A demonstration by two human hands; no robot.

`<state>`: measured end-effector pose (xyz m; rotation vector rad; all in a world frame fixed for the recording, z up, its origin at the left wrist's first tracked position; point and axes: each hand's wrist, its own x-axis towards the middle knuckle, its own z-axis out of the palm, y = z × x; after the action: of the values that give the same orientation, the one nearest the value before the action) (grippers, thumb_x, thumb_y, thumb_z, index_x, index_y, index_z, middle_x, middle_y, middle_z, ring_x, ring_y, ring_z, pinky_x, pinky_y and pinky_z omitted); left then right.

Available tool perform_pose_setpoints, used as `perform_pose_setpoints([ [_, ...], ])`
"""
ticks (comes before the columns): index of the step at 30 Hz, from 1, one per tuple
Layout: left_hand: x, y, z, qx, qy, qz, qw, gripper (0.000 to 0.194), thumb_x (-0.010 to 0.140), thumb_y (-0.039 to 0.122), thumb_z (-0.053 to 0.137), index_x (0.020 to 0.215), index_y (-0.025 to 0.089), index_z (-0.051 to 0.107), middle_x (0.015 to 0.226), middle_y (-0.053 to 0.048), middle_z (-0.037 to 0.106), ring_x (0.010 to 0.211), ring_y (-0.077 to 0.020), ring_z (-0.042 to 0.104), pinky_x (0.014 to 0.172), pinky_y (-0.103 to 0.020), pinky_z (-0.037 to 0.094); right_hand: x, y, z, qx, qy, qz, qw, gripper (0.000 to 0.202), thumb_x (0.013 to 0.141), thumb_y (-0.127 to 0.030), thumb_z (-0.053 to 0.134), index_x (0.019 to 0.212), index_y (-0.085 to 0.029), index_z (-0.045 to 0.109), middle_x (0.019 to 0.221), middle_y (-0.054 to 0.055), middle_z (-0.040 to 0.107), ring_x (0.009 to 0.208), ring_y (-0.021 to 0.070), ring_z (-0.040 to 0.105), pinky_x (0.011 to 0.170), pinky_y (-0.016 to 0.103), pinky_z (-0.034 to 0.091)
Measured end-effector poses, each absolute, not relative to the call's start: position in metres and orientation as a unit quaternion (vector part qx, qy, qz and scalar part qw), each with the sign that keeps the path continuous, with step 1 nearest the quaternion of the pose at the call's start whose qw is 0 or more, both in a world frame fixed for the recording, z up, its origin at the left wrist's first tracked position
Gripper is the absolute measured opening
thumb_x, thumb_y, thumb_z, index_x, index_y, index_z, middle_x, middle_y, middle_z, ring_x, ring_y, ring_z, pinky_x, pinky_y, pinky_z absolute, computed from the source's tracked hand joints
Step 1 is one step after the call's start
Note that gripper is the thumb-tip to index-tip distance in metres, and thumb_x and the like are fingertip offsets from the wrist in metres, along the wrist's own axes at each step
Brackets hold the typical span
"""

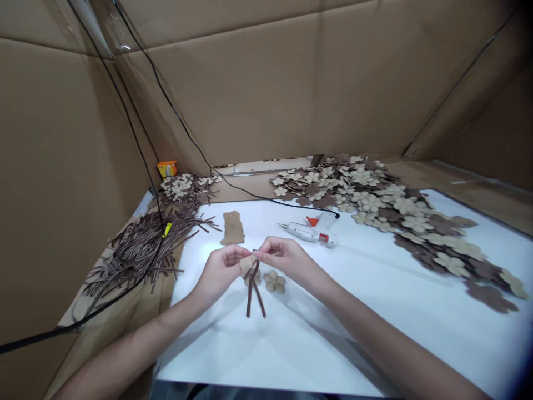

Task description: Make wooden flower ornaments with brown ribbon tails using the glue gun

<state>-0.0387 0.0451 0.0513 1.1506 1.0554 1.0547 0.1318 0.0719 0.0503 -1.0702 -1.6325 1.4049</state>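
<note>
**Brown strip [249, 303] and tan piece [247, 264] held between two hands above a white board [225, 350]**

The tan piece is pinched in the left hand [222, 270], its fingers closed narrowly on the edge. The upper end of the brown strip is gripped between the thumb and forefinger of the right hand [283, 256], just beside the left fingertips. Two tails of the strip are seen hanging toward the near edge of the board, spread apart at their ends. How the strip and the tan piece are joined, if at all, cannot be told.

Behind the tails, a tan flower shape is partly hidden; a second tan flower [274, 281] is seen just to its right. Beyond the left hand, a cardboard scrap [234, 228] is laid on the board. Beyond the right hand, a white glue gun [306, 232] is placed on its side, with its nozzle pointed left.

Along the right, beige and brown flowers [366, 195] are piled across the board's far edge. On the left, loose brown strips [137, 244] are heaped, crossed by a black cable [129, 293].
</note>
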Motion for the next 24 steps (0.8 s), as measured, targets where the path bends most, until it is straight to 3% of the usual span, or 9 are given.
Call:
perform_pose_setpoints([
  [11,-0.0404,0.0461,0.0482,0.559,0.451,0.435,0.543,0.024,0.068,0.034,0.071,0.072,0.013,0.06,0.068,-0.002,0.062,0.063,-0.0128,0.057,0.06,-0.023,0.046,0.1255,0.0677,0.0465,-0.399,-0.545,0.606,0.419,0.029,0.063,-0.04,0.074,0.067,-0.017,0.058,0.064,-0.002,0.062,0.062,0.0118,0.057,0.063,0.025,0.043],
  [16,-0.0401,0.0468,0.0499,0.564,0.441,0.428,0.551,0.023,0.065,0.032,0.071,0.07,0.013,0.06,0.066,-0.001,0.06,0.061,-0.0118,0.055,0.061,-0.023,0.045,0.124,0.0684,0.042,-0.395,-0.505,0.646,0.414,0.037,0.062,-0.036,0.075,0.094,-0.021,0.061,0.066,-0.003,0.065,0.061,0.0123,0.06,0.061,0.025,0.045],
  [21,-0.0393,0.0474,0.0486,0.566,0.442,0.416,0.558,0.022,0.064,0.03,0.072,0.068,0.013,0.059,0.064,-0.001,0.059,0.059,-0.0116,0.055,0.06,-0.023,0.044,0.1245,0.0692,0.0432,-0.405,-0.524,0.635,0.399,0.026,0.058,-0.04,0.076,0.067,-0.017,0.067,0.065,0.0,0.065,0.062,0.0122,0.058,0.064,0.025,0.045],
  [24,-0.0397,0.0482,0.0464,0.568,0.444,0.406,0.561,0.023,0.065,0.031,0.071,0.07,0.012,0.059,0.064,-0.002,0.059,0.059,-0.0125,0.056,0.06,-0.024,0.044,0.1268,0.0701,0.0433,-0.417,-0.536,0.623,0.39,0.026,0.057,-0.04,0.077,0.065,-0.017,0.066,0.062,-0.001,0.063,0.061,0.0117,0.057,0.062,0.024,0.044],
])
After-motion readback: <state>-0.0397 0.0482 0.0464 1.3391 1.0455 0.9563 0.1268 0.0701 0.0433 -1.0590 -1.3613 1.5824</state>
